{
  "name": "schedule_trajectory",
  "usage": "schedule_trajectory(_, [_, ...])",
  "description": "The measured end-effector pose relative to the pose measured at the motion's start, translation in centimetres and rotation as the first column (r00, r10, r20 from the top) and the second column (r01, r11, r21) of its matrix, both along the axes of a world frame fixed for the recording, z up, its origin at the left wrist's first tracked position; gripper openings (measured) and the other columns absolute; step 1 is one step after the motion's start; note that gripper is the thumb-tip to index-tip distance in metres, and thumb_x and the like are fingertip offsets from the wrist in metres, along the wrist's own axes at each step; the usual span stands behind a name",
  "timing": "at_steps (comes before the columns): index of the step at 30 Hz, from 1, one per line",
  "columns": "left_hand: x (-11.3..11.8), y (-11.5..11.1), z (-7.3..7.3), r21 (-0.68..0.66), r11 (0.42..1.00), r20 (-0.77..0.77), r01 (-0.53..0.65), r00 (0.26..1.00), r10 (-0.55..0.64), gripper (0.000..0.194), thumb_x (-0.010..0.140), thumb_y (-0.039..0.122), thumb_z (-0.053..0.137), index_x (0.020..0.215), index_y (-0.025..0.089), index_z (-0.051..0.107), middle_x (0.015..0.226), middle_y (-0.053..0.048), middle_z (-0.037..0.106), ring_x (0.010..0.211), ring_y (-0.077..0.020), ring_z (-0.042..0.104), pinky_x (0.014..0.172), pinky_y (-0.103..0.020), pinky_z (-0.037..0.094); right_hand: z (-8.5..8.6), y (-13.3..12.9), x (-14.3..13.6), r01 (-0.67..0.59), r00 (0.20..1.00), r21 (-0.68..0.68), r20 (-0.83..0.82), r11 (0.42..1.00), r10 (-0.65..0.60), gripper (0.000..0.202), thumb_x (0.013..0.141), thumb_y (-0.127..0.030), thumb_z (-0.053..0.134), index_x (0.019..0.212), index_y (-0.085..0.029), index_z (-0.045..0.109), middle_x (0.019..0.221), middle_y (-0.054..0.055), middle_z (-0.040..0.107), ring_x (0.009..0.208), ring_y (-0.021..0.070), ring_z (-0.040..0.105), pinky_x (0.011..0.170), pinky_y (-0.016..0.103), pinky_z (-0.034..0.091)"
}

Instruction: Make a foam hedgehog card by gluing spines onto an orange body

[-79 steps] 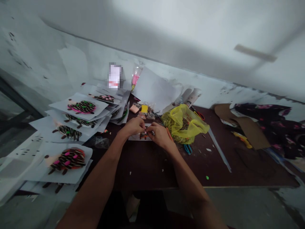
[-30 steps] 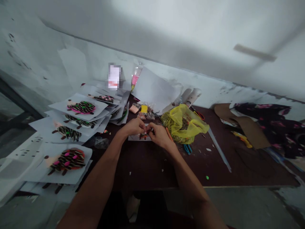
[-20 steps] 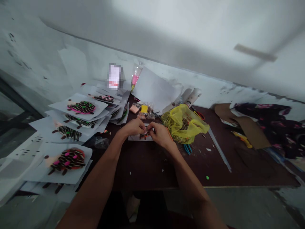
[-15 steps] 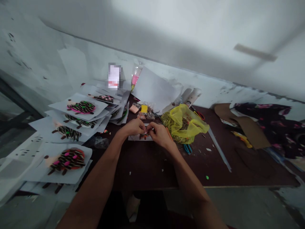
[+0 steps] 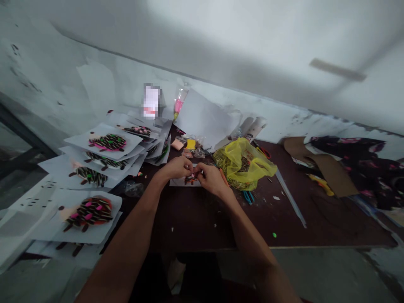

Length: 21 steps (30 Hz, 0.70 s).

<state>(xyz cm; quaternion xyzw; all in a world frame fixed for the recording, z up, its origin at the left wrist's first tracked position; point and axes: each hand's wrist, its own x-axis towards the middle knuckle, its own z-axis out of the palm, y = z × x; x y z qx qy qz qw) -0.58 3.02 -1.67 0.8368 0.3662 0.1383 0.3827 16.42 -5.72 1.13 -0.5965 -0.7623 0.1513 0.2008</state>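
A small white sheet of paper (image 5: 176,182) lies on the dark table in front of me. On it is a partly covered hedgehog figure (image 5: 191,182) with dark and light stripes and some orange. My left hand (image 5: 179,168) bends over the sheet from the left, thumb and fingers pinched together. From the right, my right hand (image 5: 211,176) reaches over the same figure, also in a pinch. The fingertips almost meet just above the figure. Whatever sits between them is too small and hidden to make out.
Sheets with finished-looking hedgehog figures (image 5: 107,142) are stacked at the left. A yellow plastic bag (image 5: 243,164) of thin sticks stands right of my hands, with blue-handled scissors (image 5: 248,197) beside it. Small clay packets (image 5: 190,144) lie behind; a clear strip (image 5: 291,198) lies farther right.
My fingertips have drawn slightly closer together above the figure, and the right fingers have shifted a little. Everything else stays where it was.
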Motion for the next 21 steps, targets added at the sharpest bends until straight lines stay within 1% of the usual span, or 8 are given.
schedule_trajectory(3, [-0.04, -0.13, 0.3, -0.01, 1.0, -0.029, 0.02, 0.999, -0.02, 0.023, 0.07, 0.026, 0.06, 0.08, 0.017, 0.079, 0.067, -0.002, 0.07, 0.063, -0.0139, 0.057, 0.058, -0.022, 0.037, 0.09, -0.02, 0.0, -0.004, 1.0, -0.003, -0.003, 1.0, 0.004, 0.027, 0.079, -0.006, 0.052, 0.092, -0.021, 0.07, 0.084, 0.001, 0.073, 0.074, 0.0161, 0.063, 0.068, 0.023, 0.039])
schedule_trajectory(7, [-0.08, -0.36, 0.65, -0.014, 1.0, -0.047, 0.002, 0.999, -0.002, 0.024, 0.068, 0.022, 0.058, 0.079, 0.017, 0.079, 0.066, -0.002, 0.071, 0.062, -0.0147, 0.059, 0.057, -0.022, 0.037, 0.2, -0.04, 0.03, -0.004, 1.0, 0.01, -0.001, 1.0, 0.004, 0.025, 0.08, -0.006, 0.052, 0.091, -0.021, 0.069, 0.083, 0.001, 0.072, 0.072, 0.0158, 0.062, 0.067, 0.023, 0.039])
schedule_trajectory(10, [-0.06, -0.42, 0.62, -0.03, 0.999, -0.024, -0.009, 1.0, 0.008, 0.022, 0.067, 0.02, 0.058, 0.077, 0.018, 0.078, 0.067, -0.002, 0.072, 0.065, -0.0153, 0.062, 0.058, -0.022, 0.039, 0.25, -0.03, 0.05, 0.009, 0.999, 0.039, 0.033, 0.999, -0.01, 0.024, 0.081, -0.007, 0.052, 0.091, -0.02, 0.069, 0.085, 0.003, 0.072, 0.074, 0.0166, 0.061, 0.068, 0.024, 0.038])
schedule_trajectory(14, [-0.06, -0.41, 0.44, -0.046, 0.999, -0.005, -0.022, 1.0, 0.021, 0.018, 0.066, 0.019, 0.061, 0.075, 0.017, 0.076, 0.069, -0.002, 0.073, 0.068, -0.0161, 0.063, 0.061, -0.022, 0.041, 0.22, 0.01, 0.1, 0.01, 0.998, 0.04, 0.056, 0.999, -0.012, 0.024, 0.082, -0.008, 0.051, 0.092, -0.02, 0.069, 0.089, 0.004, 0.073, 0.08, 0.0176, 0.062, 0.072, 0.024, 0.04])
schedule_trajectory(18, [-0.1, -0.45, 0.66, -0.037, 0.997, -0.018, -0.065, 0.998, 0.065, 0.012, 0.066, 0.019, 0.062, 0.071, 0.016, 0.073, 0.066, -0.002, 0.069, 0.067, -0.0168, 0.062, 0.06, -0.023, 0.04, 0.15, 0.04, 0.2, 0.003, 0.999, 0.044, 0.049, 0.999, -0.005, 0.024, 0.082, -0.006, 0.051, 0.092, -0.019, 0.069, 0.09, 0.005, 0.072, 0.082, 0.0176, 0.062, 0.073, 0.025, 0.04])
schedule_trajectory(21, [0.01, -0.38, 0.94, 0.01, 0.99, 0.019, -0.137, 0.99, 0.137, 0.013, 0.07, 0.024, 0.061, 0.069, 0.015, 0.07, 0.065, -0.002, 0.066, 0.066, -0.0166, 0.059, 0.06, -0.024, 0.039, 0.19, 0.01, 0.19, 0.013, 1.0, 0.068, -0.008, 0.998, -0.013, 0.021, 0.082, -0.007, 0.052, 0.091, -0.018, 0.069, 0.088, 0.004, 0.071, 0.078, 0.0161, 0.06, 0.072, 0.024, 0.039])
